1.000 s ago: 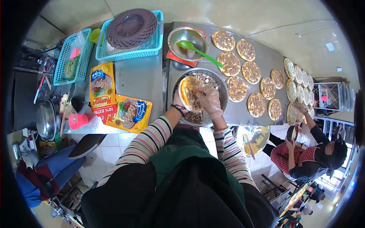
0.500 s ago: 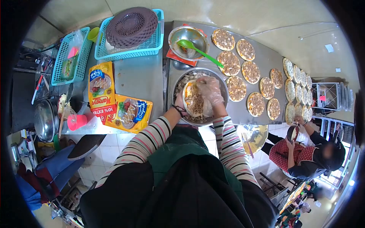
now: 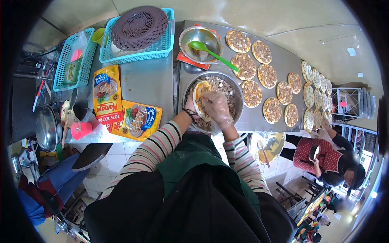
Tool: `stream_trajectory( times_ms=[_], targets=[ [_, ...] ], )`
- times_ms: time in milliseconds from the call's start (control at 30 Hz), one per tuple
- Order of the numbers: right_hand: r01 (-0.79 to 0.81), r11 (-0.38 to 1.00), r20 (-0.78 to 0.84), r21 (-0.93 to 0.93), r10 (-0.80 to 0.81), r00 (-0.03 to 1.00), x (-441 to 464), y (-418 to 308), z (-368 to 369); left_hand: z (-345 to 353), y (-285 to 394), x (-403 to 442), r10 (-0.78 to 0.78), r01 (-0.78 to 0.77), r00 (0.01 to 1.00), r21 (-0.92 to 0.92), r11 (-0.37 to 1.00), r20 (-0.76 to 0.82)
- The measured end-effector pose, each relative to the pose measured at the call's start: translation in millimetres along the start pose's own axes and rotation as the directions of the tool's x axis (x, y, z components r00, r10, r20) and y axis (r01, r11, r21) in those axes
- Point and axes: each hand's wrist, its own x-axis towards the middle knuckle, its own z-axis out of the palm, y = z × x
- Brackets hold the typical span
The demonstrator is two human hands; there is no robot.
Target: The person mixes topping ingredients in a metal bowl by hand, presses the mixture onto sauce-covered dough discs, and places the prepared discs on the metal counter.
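My left hand (image 3: 190,106) grips the left edge of a small round pizza (image 3: 198,90), tilted above a steel bowl (image 3: 239,91). Crumbly minced meat filling (image 3: 229,90) with pale chunks lies in that bowl. Over the pizza is my right hand (image 3: 219,108), in a clear plastic glove, its fingers bent together against the topping. What those fingers hold is hidden. Behind sits a second metal bowl (image 3: 186,38) with a green spoon (image 3: 219,59) resting across it.
Several topped pizzas (image 3: 267,76) lie on the metal table to the right, with more rows (image 3: 318,97) beyond. A co-worker (image 3: 320,156) stands there holding a dark bowl. At left are yellow sauce pouches (image 3: 135,120), a pink cup (image 3: 81,130) and turquoise baskets (image 3: 137,56).
My right hand has turned and moved slightly down and left across the pizza, showing more filling at the bowl's right side. The co-worker has bent lower.
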Motion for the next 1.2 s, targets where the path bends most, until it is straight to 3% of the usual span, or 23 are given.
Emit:
stream_trajectory(
  times_ms=[133,200,233,300,333,400,433,533,567,667,733,800,867,933,967,1000,1067,1100,1133,1200],
  targets=[
    [-0.137,0.990,-0.066,0.044,0.139,0.988,14,-8,-9,15,-4,-4,0.021,-0.017,0.995,0.046,0.999,-0.096],
    [0.077,0.997,0.011,-0.033,-0.076,0.997,13,-17,-11,16,-2,-7,-0.013,0.014,0.997,0.019,1.000,-0.079],
    [0.068,0.997,0.008,-0.032,-0.067,0.998,10,-13,-10,11,-3,-5,-0.011,0.013,0.998,0.021,1.000,-0.069],
    [-0.053,0.988,-0.087,0.148,0.066,0.994,14,1,-10,5,-6,0,0.026,-0.026,0.999,0.015,1.000,-0.038],
    [-0.050,0.988,-0.088,0.147,0.064,0.994,17,6,-14,5,-6,1,0.027,-0.027,0.999,0.015,1.000,-0.036],
    [-0.191,0.981,-0.088,-0.029,0.188,0.978,17,15,-20,3,-5,-3,-0.018,0.021,0.998,-0.043,0.999,0.062],
    [-0.021,0.995,-0.067,-0.100,0.014,0.998,17,17,-15,7,-8,-4,0.019,-0.017,0.997,0.020,1.000,-0.080],
    [0.028,0.986,-0.020,-0.165,-0.031,0.999,11,14,-2,13,-9,-6,0.029,-0.024,0.992,0.039,0.999,-0.121],
    [-0.019,0.998,-0.031,-0.066,0.017,0.999,11,11,-7,14,-9,-7,0.015,-0.010,0.992,0.040,0.999,-0.122],
    [0.025,0.996,0.052,-0.091,-0.021,0.998,6,8,-5,1,-7,-4,-0.019,0.019,1.000,-0.025,1.000,0.013],
    [-0.005,0.991,0.023,-0.131,0.008,1.000,7,8,-10,-4,-6,-2,-0.030,0.031,0.999,-0.036,0.999,0.021],
    [-0.400,0.886,0.079,0.235,0.392,0.916,10,12,-28,-6,-5,-2,-0.040,0.041,0.999,-0.052,0.998,0.028],
    [-0.475,0.852,0.082,0.221,0.469,0.880,14,-5,-44,-11,-4,-4,-0.036,0.037,0.999,-0.039,0.999,0.012],
    [-0.176,0.976,0.019,0.128,0.175,0.984,18,7,-42,-11,-5,-5,-0.068,0.071,0.997,-0.080,0.994,0.048],
    [-0.020,0.999,0.009,-0.040,0.020,1.000,24,17,-32,-8,-6,-8,-0.088,0.102,0.987,-0.099,0.990,0.136],
    [-0.022,0.999,0.007,-0.041,0.022,1.000,21,27,-31,-6,-8,-12,-0.105,0.133,0.969,-0.117,0.984,0.223],
    [-0.035,0.946,0.013,-0.321,0.042,0.999,24,16,-39,-6,-12,-15,-0.122,0.131,0.983,-0.055,0.990,0.138],
    [-0.257,0.962,0.107,-0.088,0.266,0.958,26,25,-41,-7,-13,-14,-0.113,0.145,0.962,-0.117,0.983,0.247],
    [-0.253,0.963,0.108,-0.087,0.262,0.959,26,25,-40,-8,-14,-14,-0.094,0.165,0.932,-0.177,0.970,0.351],
    [0.086,0.996,0.071,-0.008,-0.086,0.994,19,25,-37,-10,-15,-15,-0.085,0.152,0.927,-0.157,0.976,0.365]
  ],
)
